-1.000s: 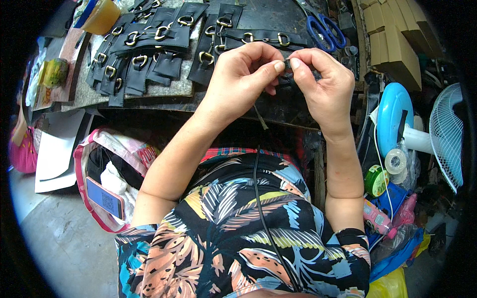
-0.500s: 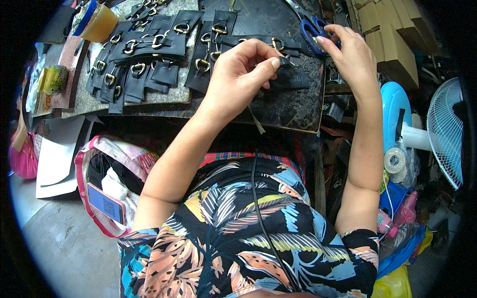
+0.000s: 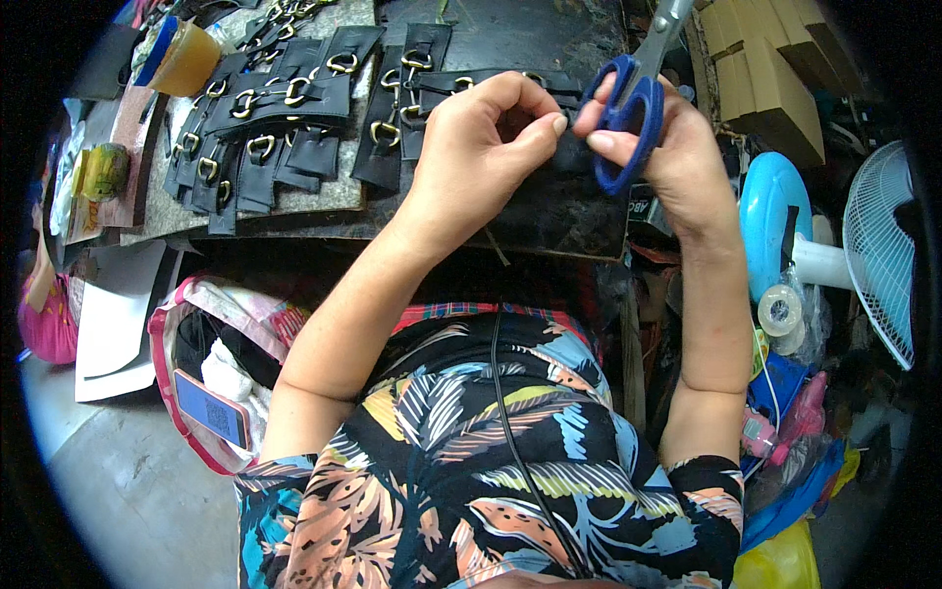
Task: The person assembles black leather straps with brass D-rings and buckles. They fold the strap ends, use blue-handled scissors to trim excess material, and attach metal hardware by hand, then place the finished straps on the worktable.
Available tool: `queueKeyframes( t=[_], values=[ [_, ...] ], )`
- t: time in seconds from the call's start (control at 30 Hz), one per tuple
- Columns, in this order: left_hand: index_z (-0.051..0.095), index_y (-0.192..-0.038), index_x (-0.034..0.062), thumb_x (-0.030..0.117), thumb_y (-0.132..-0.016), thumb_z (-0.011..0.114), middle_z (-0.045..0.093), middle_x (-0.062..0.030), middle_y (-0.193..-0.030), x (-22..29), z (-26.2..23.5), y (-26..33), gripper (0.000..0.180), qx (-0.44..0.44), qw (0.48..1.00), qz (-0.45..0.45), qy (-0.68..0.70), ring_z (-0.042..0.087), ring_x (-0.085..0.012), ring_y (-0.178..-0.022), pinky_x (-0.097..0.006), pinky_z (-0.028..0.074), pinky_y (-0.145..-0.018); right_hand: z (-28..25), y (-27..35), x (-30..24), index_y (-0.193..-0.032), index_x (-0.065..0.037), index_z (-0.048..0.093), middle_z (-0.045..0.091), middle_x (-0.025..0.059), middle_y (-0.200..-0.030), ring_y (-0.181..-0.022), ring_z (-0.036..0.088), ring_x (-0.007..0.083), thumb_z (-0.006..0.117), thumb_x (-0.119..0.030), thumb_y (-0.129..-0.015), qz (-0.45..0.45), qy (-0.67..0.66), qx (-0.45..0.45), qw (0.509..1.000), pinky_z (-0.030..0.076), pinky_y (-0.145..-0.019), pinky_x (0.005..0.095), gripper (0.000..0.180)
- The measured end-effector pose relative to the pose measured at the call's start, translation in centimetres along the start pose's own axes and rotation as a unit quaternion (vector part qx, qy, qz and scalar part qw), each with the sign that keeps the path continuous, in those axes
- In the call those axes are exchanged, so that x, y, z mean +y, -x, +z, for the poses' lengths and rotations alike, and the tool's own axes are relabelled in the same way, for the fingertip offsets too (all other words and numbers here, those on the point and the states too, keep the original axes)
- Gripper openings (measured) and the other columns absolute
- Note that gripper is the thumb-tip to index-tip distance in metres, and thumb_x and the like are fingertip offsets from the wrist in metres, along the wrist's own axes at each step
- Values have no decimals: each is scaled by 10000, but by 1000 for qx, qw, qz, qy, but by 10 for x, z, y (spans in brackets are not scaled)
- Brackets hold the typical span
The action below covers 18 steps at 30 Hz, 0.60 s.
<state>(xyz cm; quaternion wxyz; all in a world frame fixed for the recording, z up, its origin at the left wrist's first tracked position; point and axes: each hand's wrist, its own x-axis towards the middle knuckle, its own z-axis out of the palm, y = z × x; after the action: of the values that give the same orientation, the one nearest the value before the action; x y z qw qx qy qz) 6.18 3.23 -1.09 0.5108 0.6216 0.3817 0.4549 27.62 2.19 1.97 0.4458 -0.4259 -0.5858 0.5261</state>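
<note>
My left hand [image 3: 486, 147] is raised over the front of the dark worktable [image 3: 579, 221], thumb and forefinger pinched together. Whatever lies in that pinch is too small or hidden to name. My right hand [image 3: 687, 162] grips a pair of scissors [image 3: 648, 71] by the blue handles, with the metal blades pointing up and away from me. Just beyond my left hand lie black straps [image 3: 378, 167] with brass-coloured D-rings. More black ringed straps [image 3: 280, 113] are piled to the left on a grey speckled slab [image 3: 339, 191]. A thin strip [image 3: 497, 247] hangs at the table's front edge.
An amber tub [image 3: 186, 61] and a yellow-green roll [image 3: 102, 172] stand at the far left. Cardboard boxes [image 3: 765, 98] and a white fan [image 3: 883, 260] are on the right. A bag with a phone [image 3: 211, 410] sits at lower left.
My right hand has taken the scissors off the table and brought them left, close to my left hand. The black piece under my left fingertips no longer shows there.
</note>
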Motion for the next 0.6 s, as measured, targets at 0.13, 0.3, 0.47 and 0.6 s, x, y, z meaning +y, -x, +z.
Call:
queueKeyframes(
  t=[0.13, 0.3, 0.47, 0.6],
  values=[
    [702, -984, -3, 81, -951, 729, 664, 31, -853, 3, 5, -3, 94, -8, 999, 22, -26, 572, -28, -774, -207, 473, -701, 18, 0, 1, -1113, -29, 641, 708, 44, -969, -900, 681, 124, 877, -48, -797, -32, 60, 78, 995, 573, -817, 261, 394],
    [693, -945, -5, 79, -919, 735, 672, -2, -833, 2, 7, -7, 98, -25, 998, 42, -44, 585, -53, -757, -232, 485, -689, 19, -3, -2, -1134, -44, 648, 693, 42, -985, -917, 677, 128, 823, -21, -801, -2, 40, 89, 995, 553, -857, 269, 377],
    [676, -979, -7, 53, -940, 713, 645, 17, -877, -5, 7, -9, 81, -60, 997, 40, -25, 565, -49, -786, -216, 468, -710, 18, -1, 4, -1155, -50, 645, 687, 39, -988, -917, 671, 124, 800, -20, -796, 6, 25, 95, 995, 540, -864, 263, 391],
    [675, -987, -9, 49, -945, 704, 645, 14, -891, -8, 10, -7, 77, -77, 996, 33, 27, 565, -48, -793, -212, 462, -705, 15, 0, 5, -1157, -52, 640, 680, 29, -966, -897, 654, 114, 804, -61, -811, 22, -2, 82, 996, 527, -844, 254, 382]
  ],
)
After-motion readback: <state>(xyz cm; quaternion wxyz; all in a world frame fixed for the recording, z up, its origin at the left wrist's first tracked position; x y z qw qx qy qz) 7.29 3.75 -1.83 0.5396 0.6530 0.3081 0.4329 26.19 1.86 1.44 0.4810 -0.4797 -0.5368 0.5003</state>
